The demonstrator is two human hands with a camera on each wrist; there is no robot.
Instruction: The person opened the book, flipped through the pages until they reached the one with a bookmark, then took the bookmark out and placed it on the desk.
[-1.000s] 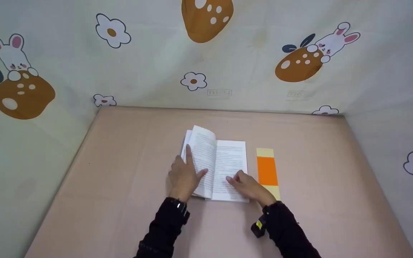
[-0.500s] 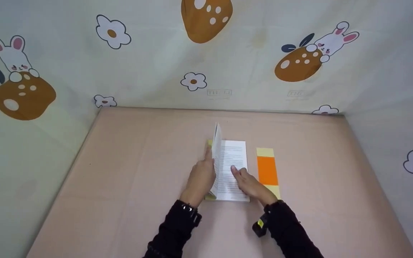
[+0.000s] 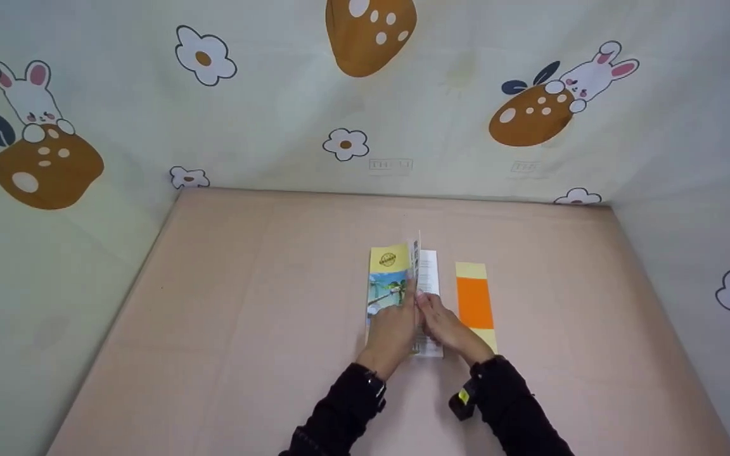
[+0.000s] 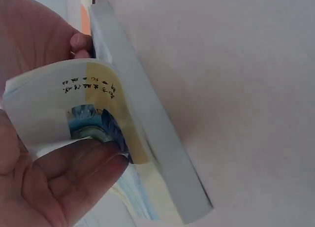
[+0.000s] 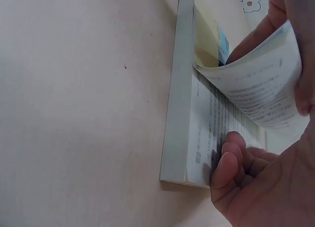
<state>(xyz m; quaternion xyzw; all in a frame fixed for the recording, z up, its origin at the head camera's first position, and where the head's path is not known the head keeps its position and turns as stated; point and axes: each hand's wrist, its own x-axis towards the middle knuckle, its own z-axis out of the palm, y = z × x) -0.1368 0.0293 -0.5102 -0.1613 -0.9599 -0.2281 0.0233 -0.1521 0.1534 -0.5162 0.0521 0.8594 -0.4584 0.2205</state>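
Observation:
A paperback book (image 3: pixel 388 282) lies on the pink table (image 3: pixel 244 304), nearly closed, its yellow cover with a beach picture facing up. My left hand (image 3: pixel 395 329) grips the cover and a bent block of pages (image 4: pixel 64 99) and holds them over the right half. My right hand (image 3: pixel 444 326) rests with curled fingers (image 5: pixel 231 158) on the right-hand printed page (image 5: pixel 206 133), under the folding pages. The book's thick lower part (image 5: pixel 179 113) stays flat on the table.
An orange and pale yellow strip (image 3: pixel 474 304) lies flat just right of the book, beside my right wrist. Cloth walls (image 3: pixel 276 126) printed with rabbits and flowers close off the table at the back and both sides.
My left hand has swung the left pages and cover up and over to the right, so the book went from lying open to nearly closed. The right hand stayed on the right page.

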